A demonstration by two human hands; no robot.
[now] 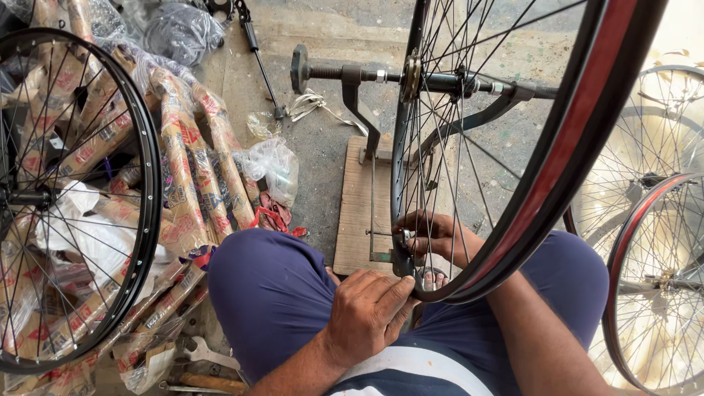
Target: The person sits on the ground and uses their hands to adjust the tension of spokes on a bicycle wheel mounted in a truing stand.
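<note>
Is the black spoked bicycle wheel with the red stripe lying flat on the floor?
No: the black spoked bicycle wheel with the red stripe stands upright on its axle in a metal stand, with both hands at its lower rim.

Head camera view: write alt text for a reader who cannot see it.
A seated person's left hand rests on the bottom of a black and red bicycle wheel mounted on a metal stand, while the right hand reaches between its spokes near the rim. Another black wheel leans over paper-wrapped parts at left; more wheels stand at right.
</note>
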